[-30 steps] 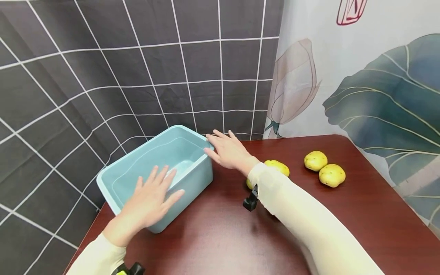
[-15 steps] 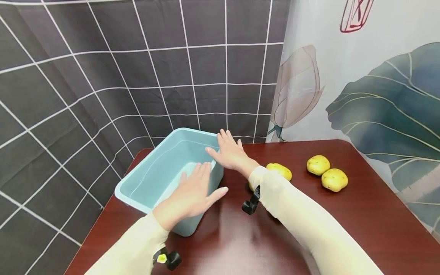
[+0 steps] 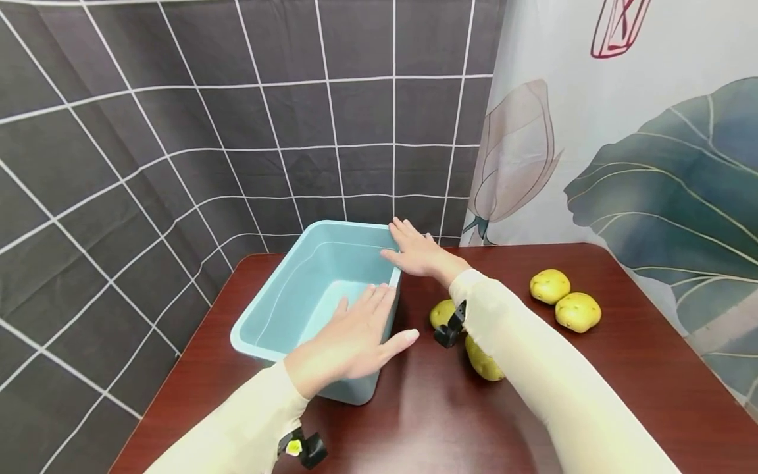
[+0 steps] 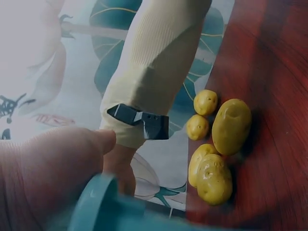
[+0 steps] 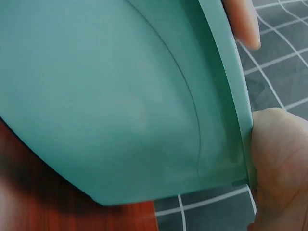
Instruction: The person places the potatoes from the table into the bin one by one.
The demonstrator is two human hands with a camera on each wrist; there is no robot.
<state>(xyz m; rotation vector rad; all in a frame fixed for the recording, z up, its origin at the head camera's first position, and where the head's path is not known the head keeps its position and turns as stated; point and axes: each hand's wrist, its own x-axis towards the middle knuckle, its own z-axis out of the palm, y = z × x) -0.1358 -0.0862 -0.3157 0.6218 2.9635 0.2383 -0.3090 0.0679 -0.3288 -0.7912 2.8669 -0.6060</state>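
A light blue plastic bin (image 3: 355, 390) stands on the dark red table, its open top facing me. Across its near rim lies my left hand (image 3: 354, 339), fingers straight and thumb spread to the right. My right hand (image 3: 422, 255) rests on the rim at the far right corner with its fingers extended. In the right wrist view, that hand (image 5: 280, 161) sits against the edge of the bin (image 5: 120, 110). The left wrist view has the left hand (image 4: 53, 168) beside the rim (image 4: 94, 204). No object shows inside the visible part of the bin.
Right of the bin lie a potato (image 3: 441, 314) and another potato (image 3: 482, 359), partly behind the right sleeve. Two more potatoes, one nearer (image 3: 578, 312) and one farther (image 3: 549, 286), touch at the far right. A grey grid curtain (image 3: 284, 118) hangs behind the table (image 3: 450, 421).
The bin has turned and its near end has swung right. My left hand has moved right with it, and my right hand has shifted slightly right at the far corner.
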